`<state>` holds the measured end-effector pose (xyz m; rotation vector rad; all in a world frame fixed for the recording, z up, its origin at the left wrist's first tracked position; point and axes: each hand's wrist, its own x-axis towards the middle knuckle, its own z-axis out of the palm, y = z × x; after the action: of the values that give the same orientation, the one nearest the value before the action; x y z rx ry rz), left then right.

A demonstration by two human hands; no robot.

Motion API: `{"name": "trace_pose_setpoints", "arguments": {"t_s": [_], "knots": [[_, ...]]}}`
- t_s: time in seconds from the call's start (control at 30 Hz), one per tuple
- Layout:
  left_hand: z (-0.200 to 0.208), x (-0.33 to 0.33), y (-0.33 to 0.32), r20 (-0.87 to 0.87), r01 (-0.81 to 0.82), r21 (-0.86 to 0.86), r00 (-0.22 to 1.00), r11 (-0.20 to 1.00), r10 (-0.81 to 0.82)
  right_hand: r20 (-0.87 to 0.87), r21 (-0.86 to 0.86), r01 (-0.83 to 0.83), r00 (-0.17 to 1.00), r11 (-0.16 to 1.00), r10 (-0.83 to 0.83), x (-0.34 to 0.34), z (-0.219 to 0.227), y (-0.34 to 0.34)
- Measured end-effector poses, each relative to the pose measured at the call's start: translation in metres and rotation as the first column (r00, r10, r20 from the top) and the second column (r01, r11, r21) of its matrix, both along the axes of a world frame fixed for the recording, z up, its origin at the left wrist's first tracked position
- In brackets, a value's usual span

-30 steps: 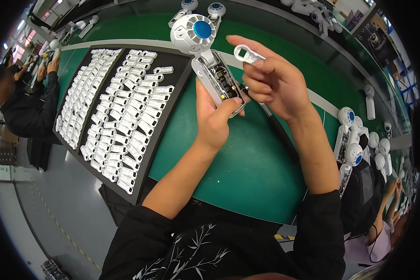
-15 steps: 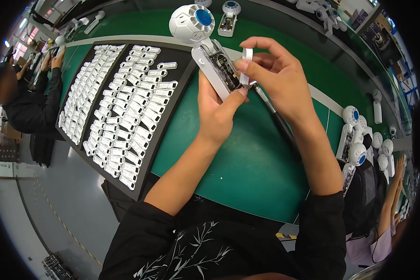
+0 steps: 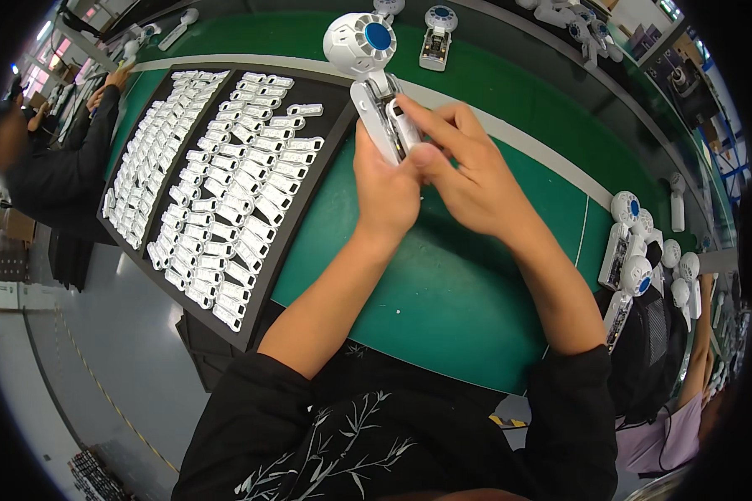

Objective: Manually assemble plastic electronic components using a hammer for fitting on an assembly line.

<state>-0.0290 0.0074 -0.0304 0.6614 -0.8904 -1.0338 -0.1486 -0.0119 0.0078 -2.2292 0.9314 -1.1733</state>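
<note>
Basically, white handheld device [image 3: 372, 123] in both hands, above green table [image 3: 376, 301], right of black tray [image 3: 336, 98].
Left hand [image 3: 384, 190] grips its handle [image 3: 366, 106]; right hand [image 3: 466, 167] holds white cover [image 3: 403, 127] narrowly, fingers and thumb, over the handle's front. Uneven pressing at one end could leave cover crooked or slipping. Long axis runs up the view, leaning left; round head [image 3: 348, 46] far end, blue disc [image 3: 378, 35] facing up.

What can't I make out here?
In the head view:
Circuitry inside the white device: mostly hidden by the white cover.
Device's lower end: behind left hand and right hand.
Fine detail on small white parts: too small.
Co-worker at right: cut off by dark rim.
</note>
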Motion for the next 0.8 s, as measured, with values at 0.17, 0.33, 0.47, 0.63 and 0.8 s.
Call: {"name": "trace_pose_setpoints", "arguments": {"t_s": [0.17,0.33,0.47,0.63,0.8], "knots": [[0.011,0.01,0.001,-0.15,0.064,0.08,0.987,0.995,-0.052,-0.474,0.193,0.442,0.824,0.876,-0.311,-0.048,0.002,0.005],[0.022,0.002,0.006,-0.198,0.155,0.135,0.972,0.979,-0.127,-0.648,0.086,0.452,0.702,0.888,-0.295,-0.087,-0.025,0.009],[0.018,0.007,0.009,-0.186,0.185,0.146,0.97,0.972,-0.157,-0.148,0.524,0.376,0.924,0.765,-0.353,-0.064,0.035,0.034],[0.026,0.002,0.015,-0.18,0.271,0.131,0.953,0.954,-0.246,0.101,-0.001,0.121,0.988,0.993,-0.12,-0.069,0.019,0.059],[0.027,0.013,0.013,-0.16,0.28,0.169,0.954,0.945,-0.254,-0.079,0.245,0.2,0.979,0.949,-0.187,-0.059,0.025,0.076]]}}
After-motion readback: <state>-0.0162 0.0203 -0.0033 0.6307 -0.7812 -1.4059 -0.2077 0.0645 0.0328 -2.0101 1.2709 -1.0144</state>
